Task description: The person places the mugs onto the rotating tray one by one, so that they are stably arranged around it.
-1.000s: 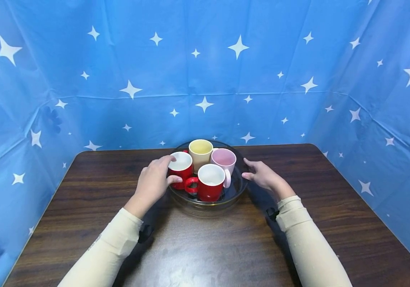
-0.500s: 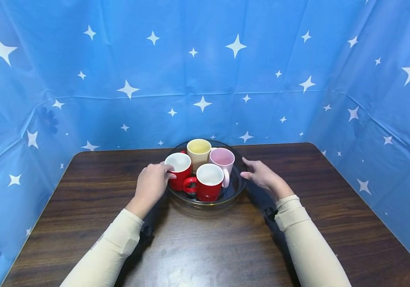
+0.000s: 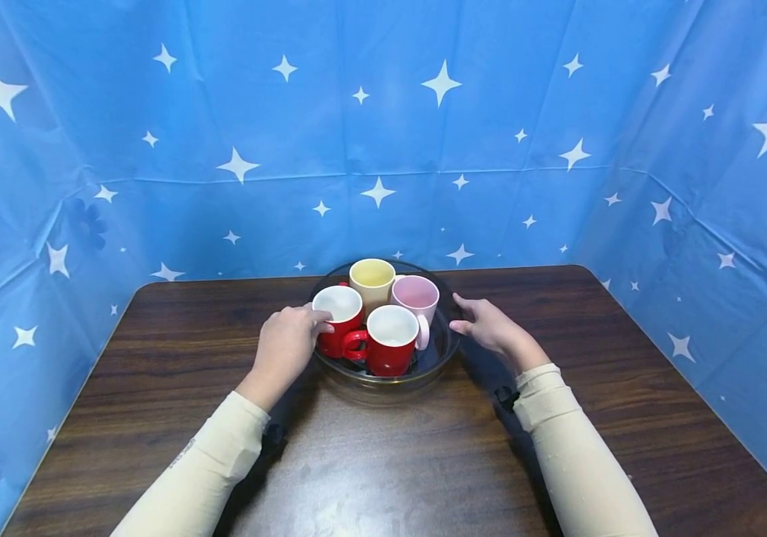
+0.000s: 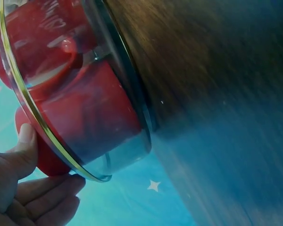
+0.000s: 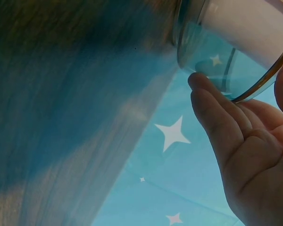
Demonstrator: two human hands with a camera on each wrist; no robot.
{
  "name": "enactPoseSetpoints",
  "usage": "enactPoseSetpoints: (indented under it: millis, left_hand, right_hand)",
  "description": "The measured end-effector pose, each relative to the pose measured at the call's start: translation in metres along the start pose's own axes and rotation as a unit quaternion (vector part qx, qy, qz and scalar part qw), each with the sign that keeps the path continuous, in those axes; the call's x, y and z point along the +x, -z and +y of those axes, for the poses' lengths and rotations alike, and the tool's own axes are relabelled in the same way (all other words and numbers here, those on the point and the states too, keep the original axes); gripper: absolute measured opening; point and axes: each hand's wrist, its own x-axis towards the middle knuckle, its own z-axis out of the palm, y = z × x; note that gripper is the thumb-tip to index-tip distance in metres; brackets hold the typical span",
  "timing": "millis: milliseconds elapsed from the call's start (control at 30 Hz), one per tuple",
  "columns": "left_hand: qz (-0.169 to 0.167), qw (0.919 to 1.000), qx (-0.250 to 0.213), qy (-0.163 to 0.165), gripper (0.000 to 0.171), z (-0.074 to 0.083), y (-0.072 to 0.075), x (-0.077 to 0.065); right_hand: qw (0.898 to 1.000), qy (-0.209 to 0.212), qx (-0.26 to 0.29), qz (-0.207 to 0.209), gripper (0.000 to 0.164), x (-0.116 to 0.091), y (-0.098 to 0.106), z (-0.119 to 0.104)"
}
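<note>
A clear glass bowl with a gold-tinted rim stands on the table and holds the mugs. At its left side my left hand grips the left red mug, thumb on the near side and fingers on the outer side in the left wrist view. The other red mug sits at the front, its handle toward the left one. Behind are a cream mug and a pink mug. My right hand is at the bowl's right side, its fairly straight fingers right against the outer glass wall.
The dark wooden table stretches in front of the bowl and to both sides. A blue curtain with white stars hangs close behind the bowl and along the left and right.
My left fingers have drawn in from spread over the left red mug to a grip at its rim. That mug leaned left, then shifted slightly right. The right hand has stayed in place.
</note>
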Motion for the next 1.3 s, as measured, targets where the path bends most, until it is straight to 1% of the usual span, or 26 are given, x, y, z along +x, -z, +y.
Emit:
enactPoseSetpoints:
  millis: [133,367,533,667,833,1000,1133,1300]
  left_hand:
    - [0.002,0.9999,0.011,-0.008,0.019,0.002,0.000,0.000]
    - [0.001,0.9997,0.021,-0.016,0.017,0.006,0.000,0.000]
    - [0.002,0.9994,0.027,-0.022,0.017,0.009,0.000,0.001]
    - [0.005,0.9992,0.031,-0.026,0.015,0.011,0.002,0.002]
    - [0.004,0.9992,0.033,-0.025,0.014,0.013,0.004,0.002]
    - [-0.003,0.9995,0.027,-0.016,0.018,0.014,0.002,0.002]
    - [0.000,0.9996,0.024,-0.015,0.020,0.013,0.002,0.001]
    - [0.000,0.9997,0.024,-0.012,0.021,0.012,0.002,0.000]
  right_hand:
    - [1.000,0.001,-0.005,0.002,0.065,0.000,0.001,0.000]
    - [1.000,0.022,-0.018,0.010,0.064,0.001,0.000,0.003]
    - [1.000,0.017,-0.007,0.009,0.064,0.000,-0.001,0.003]
    - [1.000,0.014,-0.012,0.009,0.064,-0.001,-0.001,0.003]
    - [1.000,0.014,-0.017,0.015,0.064,-0.001,-0.001,0.003]
    - [1.000,0.009,0.002,0.017,0.063,-0.001,-0.003,0.003]
    - [1.000,0.009,0.016,0.019,0.063,-0.002,-0.004,0.003]
    - [0.999,0.014,0.020,0.024,0.063,-0.003,-0.004,0.004]
